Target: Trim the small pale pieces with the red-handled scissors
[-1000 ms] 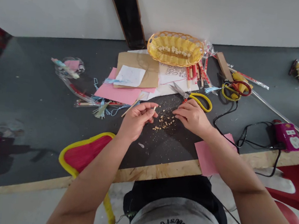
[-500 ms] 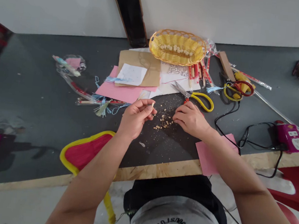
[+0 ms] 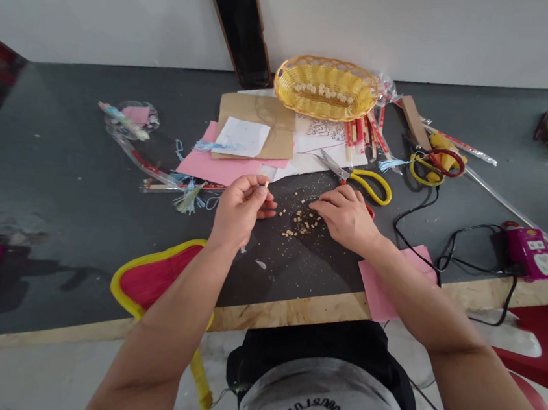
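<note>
My left hand point(image 3: 241, 209) pinches a short pale wooden stick point(image 3: 266, 185) between thumb and forefinger, with the other fingers curled loosely below. To its right, several cut wood bits point(image 3: 299, 224) and fine crumbs lie scattered on the dark tabletop. My right hand point(image 3: 348, 220) rests at the right edge of these bits, fingers bent and drawn together. Whatever its fingertips hold, if anything, is too small to make out. A red handle shows partly from under that hand. Just beyond it lie yellow-handled scissors point(image 3: 355, 174) with their blades pointing up and left.
A yellow woven basket point(image 3: 323, 109) holds a row of small pale pieces. A phone point(image 3: 241, 29) leans on the wall. Pink paper point(image 3: 214, 167), tassels and wrapped sticks lie about. At right are a glue gun point(image 3: 444, 144), red-handled scissors and a purple power box point(image 3: 533, 252).
My left hand has shifted a little left with the stick, away from the wood bits. My right hand has slid slightly left toward them.
</note>
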